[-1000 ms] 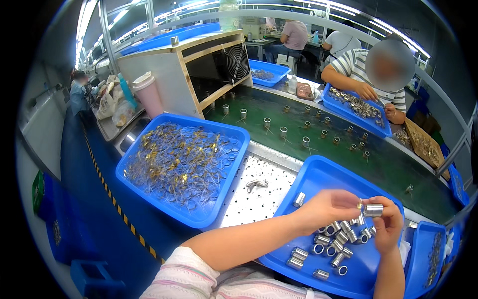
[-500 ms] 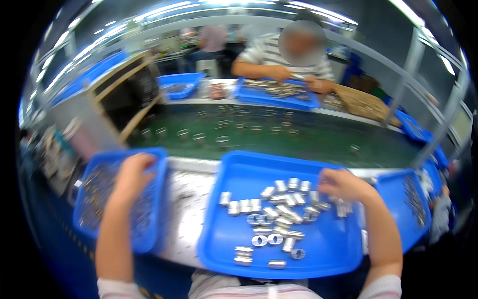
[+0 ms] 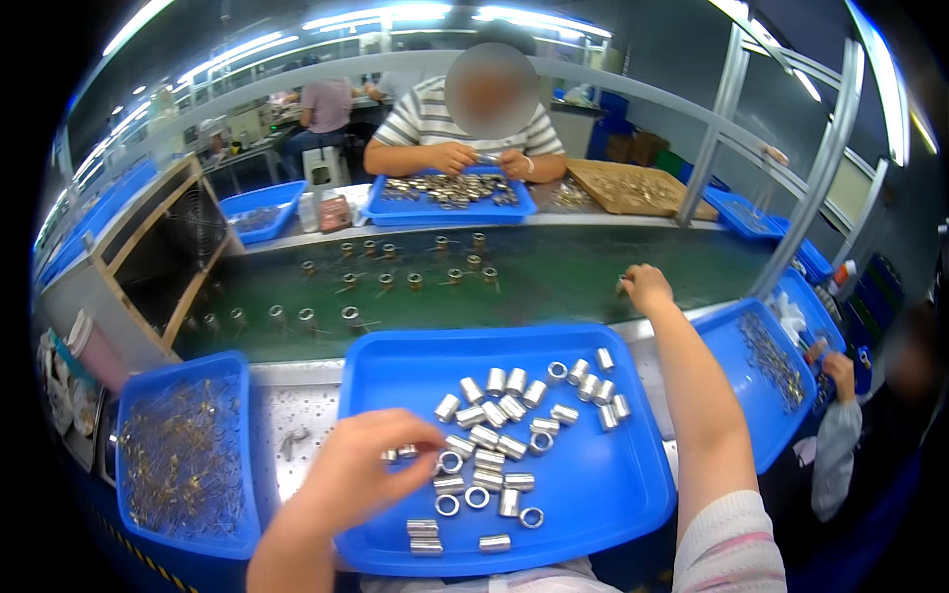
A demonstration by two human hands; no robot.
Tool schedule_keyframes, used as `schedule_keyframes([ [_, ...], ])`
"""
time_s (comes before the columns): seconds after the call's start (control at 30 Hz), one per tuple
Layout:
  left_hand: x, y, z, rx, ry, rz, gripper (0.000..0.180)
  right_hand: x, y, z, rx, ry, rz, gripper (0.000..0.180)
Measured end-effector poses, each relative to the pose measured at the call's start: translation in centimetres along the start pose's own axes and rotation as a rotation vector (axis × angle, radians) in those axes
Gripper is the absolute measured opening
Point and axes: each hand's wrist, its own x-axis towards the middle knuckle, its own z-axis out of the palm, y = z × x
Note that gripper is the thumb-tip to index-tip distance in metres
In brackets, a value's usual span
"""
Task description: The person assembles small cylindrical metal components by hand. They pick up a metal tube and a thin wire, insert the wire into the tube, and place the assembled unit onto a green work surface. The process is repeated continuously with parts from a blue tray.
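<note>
A large blue tray (image 3: 603, 494) before me holds many short silver metal cylinders (image 3: 509, 447), some upright with hollow ends showing. My left hand (image 3: 371, 465) is over its left part, thumb and fingertips drawn together beside the cylinders. Whatever is in that pinch, if anything, is hidden. Beyond the tray, my right hand (image 3: 647, 289) reaches over the green conveyor belt (image 3: 554, 282), its fingers closed on a small metal cylinder (image 3: 623, 284), mostly covered.
Several cylinders with thin wires (image 3: 350, 316) stand on the belt. A blue tray of thin wire pieces (image 3: 183, 460) is at left, another parts tray (image 3: 771, 361) at right. Across the belt, a person (image 3: 465, 128) works over a parts tray (image 3: 450, 212). A metal post (image 3: 816, 188) rises at right.
My left hand has moved from the wire tray to the cylinder tray. My right hand has left the cylinder tray and reached forward to a cylinder on the belt. The view has also shifted.
</note>
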Motion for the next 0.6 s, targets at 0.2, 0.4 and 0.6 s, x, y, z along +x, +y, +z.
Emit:
schedule_keyframes([
  [0.2, 1.1, -2.3, 1.9, -0.155, -0.09, -0.028, 0.012, 0.3, -0.1, 2.1, -0.156, 0.088, -0.08, 0.014],
  [0.4, 1.7, -5.7, 3.8, -0.818, -0.032, -0.335, 0.022, -4.8, -9.5, -4.0, 0.764, -0.067, -0.222, 0.015],
  [0.6, 1.2, -5.8, 3.2, -1.121, 0.079, -0.379, 0.032, -16.1, -19.1, -9.1, 1.257, -0.524, -0.279, 0.016],
])
